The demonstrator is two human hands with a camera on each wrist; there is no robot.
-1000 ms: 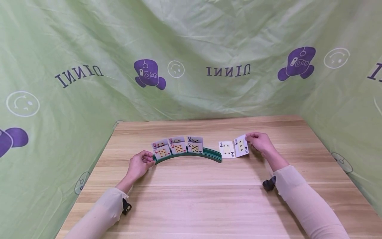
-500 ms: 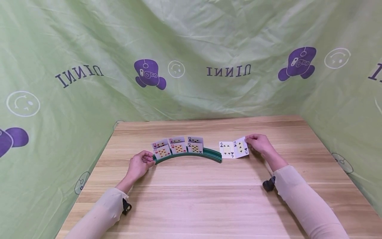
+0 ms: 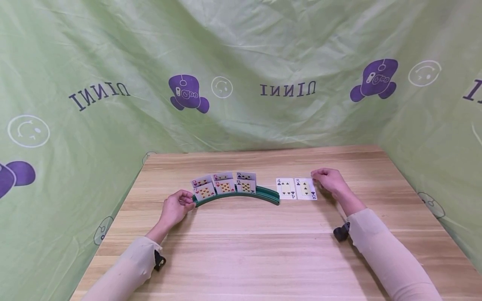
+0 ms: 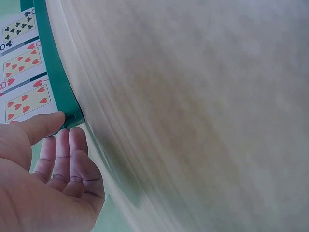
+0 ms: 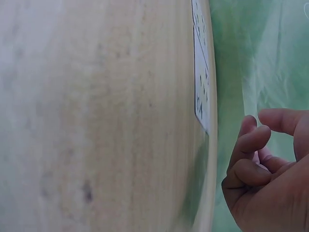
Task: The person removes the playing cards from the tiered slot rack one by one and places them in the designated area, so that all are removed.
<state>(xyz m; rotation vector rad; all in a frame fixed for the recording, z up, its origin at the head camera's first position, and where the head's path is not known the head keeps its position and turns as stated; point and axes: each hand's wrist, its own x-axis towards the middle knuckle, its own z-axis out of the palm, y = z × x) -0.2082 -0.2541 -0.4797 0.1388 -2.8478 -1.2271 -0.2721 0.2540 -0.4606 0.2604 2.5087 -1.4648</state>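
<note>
My left hand pinches the left end of a curved green card holder; in the left wrist view the thumb lies over that end. Playing cards stand in the holder in two rows, among them a seven of hearts in front at the left and a black eight in front at the right. Just right of the holder, a black four card and a three of clubs lie face up side by side. My right hand is at the three's upper right corner, thumb and fingertips apart with nothing between them.
The wooden table carries the holder and cards. A green printed curtain hangs behind the table and along both sides. Dark wrist cameras sit at both sleeves.
The three of clubs, earlier tilted up at its right side in my right hand, has come down flat beside the four, and that hand has let go of it. My left hand stays put.
</note>
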